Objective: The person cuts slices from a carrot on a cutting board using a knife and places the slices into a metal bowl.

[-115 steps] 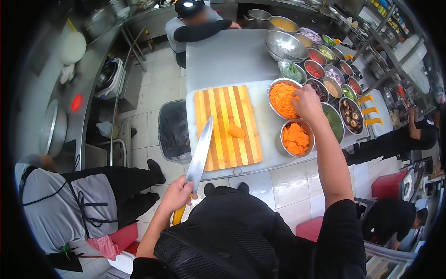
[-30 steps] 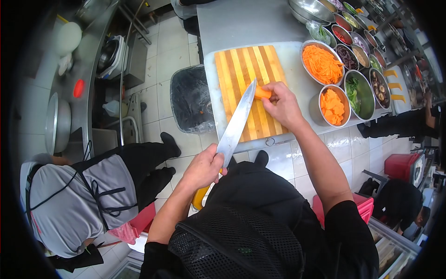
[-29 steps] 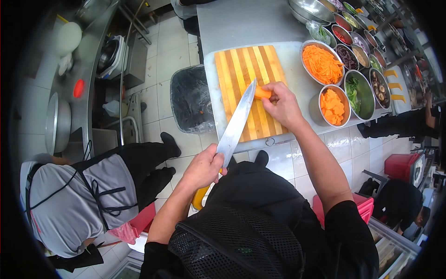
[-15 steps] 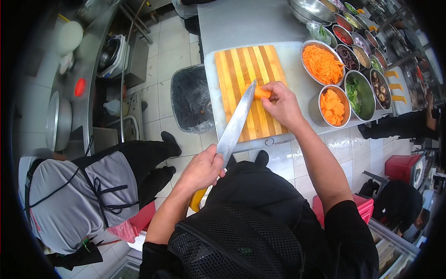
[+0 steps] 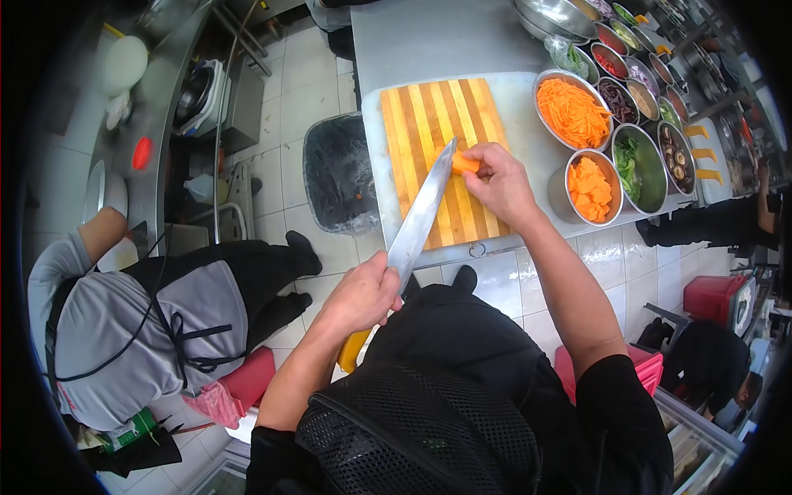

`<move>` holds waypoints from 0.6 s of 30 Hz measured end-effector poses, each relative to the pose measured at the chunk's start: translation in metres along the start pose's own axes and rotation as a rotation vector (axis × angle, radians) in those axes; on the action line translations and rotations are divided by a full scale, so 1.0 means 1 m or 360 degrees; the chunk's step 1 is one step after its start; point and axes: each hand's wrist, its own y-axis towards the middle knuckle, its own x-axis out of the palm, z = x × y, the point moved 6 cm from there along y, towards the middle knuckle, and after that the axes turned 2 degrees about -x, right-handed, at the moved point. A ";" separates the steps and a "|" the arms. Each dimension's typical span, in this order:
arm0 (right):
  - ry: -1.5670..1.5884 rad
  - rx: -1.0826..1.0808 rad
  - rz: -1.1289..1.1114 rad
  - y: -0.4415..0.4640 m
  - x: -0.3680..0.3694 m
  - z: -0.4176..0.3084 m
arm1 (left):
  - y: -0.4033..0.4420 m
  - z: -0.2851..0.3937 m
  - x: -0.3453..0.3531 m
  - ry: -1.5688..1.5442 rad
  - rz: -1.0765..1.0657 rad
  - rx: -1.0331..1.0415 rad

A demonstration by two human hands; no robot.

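Over the striped cutting board (image 5: 410,132), right of its middle, is the carrot piece (image 5: 468,163), a short orange chunk w/ the right hand (image 5: 502,188) at its right end. That hand's grip is a pinch, thumb & fingers pressed on the chunk. The left hand (image 5: 360,294), nearer & further left, has its grip wrapped round the knife (image 5: 422,214), just off the board's near side; the yellow handle (image 5: 352,350) sticks out toward the near side. Blade is long & runs from near left to far right over the board, w/ its tip beside the chunk's left end (can't tell if steel & carrot touch).

Board lies on a white slab (image 5: 518,107) on the metal tabletop (image 5: 429,41). Right of it, near the right hand: a metal pot (image 5: 560,200) of carrot slices (image 5: 589,190), & just beyond, a bowl heaped w/ carrot shreds (image 5: 572,113). Further right, a metal bowl (image 5: 654,173) w/ green leaves (image 5: 627,165), then one of dark mushrooms (image 5: 676,157). More small bowls w/ red, purple & green food stand toward the far right, next to big stacked mixing bowls (image 5: 557,18); a plastic bag (image 5: 568,56) w/ greens sits in front of those.

Left of the tabletop, a dark lined bin (image 5: 338,186) stands on the tiled floor. Far left/near, a person in a grey shirt (image 5: 124,342) has an arm out by a metal basin (image 5: 97,190).
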 end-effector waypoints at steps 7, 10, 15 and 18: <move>-0.0001 -0.0006 -0.0001 0.000 -0.001 -0.005 | 0.000 0.004 0.000 0.0012 -0.0013 0.0010; 0.0001 -0.0036 0.0000 0.000 -0.001 -0.004 | 0.000 0.006 0.001 0.0018 -0.0015 -0.0008; 0.0007 -0.0027 -0.0029 0.001 0.000 -0.001 | 0.000 0.010 0.001 0.0063 -0.0012 -0.0013; -0.0005 -0.0042 -0.0031 0.001 0.000 -0.002 | 0.002 0.011 0.002 0.0085 -0.0007 -0.0005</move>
